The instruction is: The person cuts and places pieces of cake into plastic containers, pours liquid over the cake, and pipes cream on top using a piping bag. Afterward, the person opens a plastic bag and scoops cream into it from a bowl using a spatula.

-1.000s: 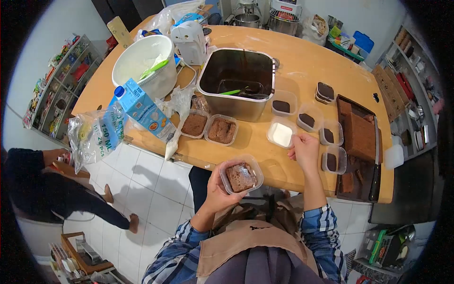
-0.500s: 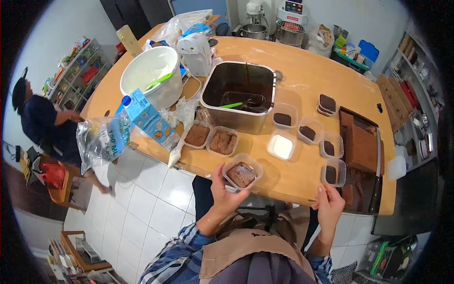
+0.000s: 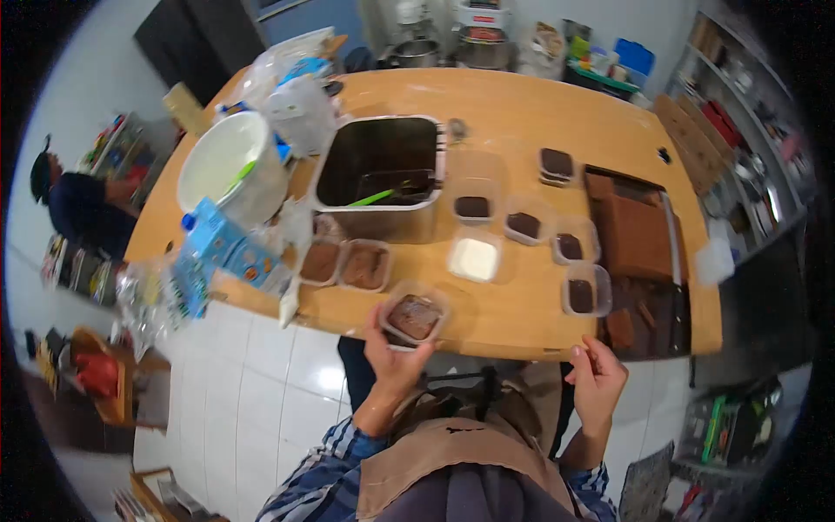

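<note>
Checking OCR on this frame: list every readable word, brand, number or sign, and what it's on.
No text reads with certainty.
Blue carton: printing, too blurred.
Clear plastic bag: printing, too blurred.
Machine at the back: red label, too small and blurred.
Apron: small dark mark; can't tell if it's lettering.
Held container: no text made out.

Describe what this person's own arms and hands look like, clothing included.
The left hand and right hand are bare, with no gloves, watch or bracelet visible. The left sleeve and right sleeve are plaid in blue, white and dark tones, ending short of the wrists. No lettering can be made out on either sleeve.
</note>
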Motion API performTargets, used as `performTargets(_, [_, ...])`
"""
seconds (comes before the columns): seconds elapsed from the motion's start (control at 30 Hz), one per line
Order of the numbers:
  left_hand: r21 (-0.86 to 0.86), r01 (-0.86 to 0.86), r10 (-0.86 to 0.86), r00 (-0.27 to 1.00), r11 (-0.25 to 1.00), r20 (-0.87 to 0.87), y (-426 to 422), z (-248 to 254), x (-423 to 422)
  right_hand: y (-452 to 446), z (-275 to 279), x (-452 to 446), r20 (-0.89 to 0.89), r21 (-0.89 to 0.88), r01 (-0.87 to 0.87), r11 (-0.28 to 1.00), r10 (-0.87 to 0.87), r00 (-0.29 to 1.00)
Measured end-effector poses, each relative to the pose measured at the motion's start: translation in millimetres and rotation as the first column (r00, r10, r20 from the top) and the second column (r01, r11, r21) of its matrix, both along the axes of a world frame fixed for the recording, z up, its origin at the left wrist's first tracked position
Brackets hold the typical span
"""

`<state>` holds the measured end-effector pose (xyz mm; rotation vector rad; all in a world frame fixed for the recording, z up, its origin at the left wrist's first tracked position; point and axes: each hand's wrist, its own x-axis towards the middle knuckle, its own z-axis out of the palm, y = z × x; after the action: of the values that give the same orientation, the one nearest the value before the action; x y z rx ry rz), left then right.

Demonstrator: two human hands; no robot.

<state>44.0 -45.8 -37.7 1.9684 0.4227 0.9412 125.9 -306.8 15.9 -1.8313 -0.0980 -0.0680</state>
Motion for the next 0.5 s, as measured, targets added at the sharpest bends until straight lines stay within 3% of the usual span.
performTargets(0.07, [-0.144,-0.023,0.024,1.0,0.989,0.009,-0.8,-11.2,2.2,-8.6,5.9,5.5,0.087,-0.05,0.071,0.996,-0.066,0.994])
performTargets(0.17, [-0.063,-0.015,0.016,1.0,0.998,0.01,-0.5,-11.1,2.0,-28.3,19.5,12.5,0.091,-0.064,0.21,0.976,-0.204,0.975])
performTargets(0.2, [-0.089,-0.019,0.027,0.995,0.996,0.096,2.0,-18.8,4.2,-35.2,18.9,14.9,0.092,-0.073,0.253,0.965,-0.246,0.965])
performTargets(0.27, [-0.175,0.0,0.017,0.995,0.984,0.096,2.7,-21.6,2.6,-51.0,17.2,19.6,0.126,-0.072,0.353,0.933,-0.343,0.931])
performTargets(0.37, [-0.124,0.005,0.003,0.998,0.992,0.063,2.3,-17.5,2.6,-75.3,17.4,29.6,0.142,-0.127,0.454,0.882,-0.437,0.888])
performTargets(0.5, [-0.101,0.015,-0.014,1.0,0.995,0.019,1.8,-17.0,2.3,-95.5,23.6,38.3,0.148,-0.32,0.483,0.815,-0.461,0.875])
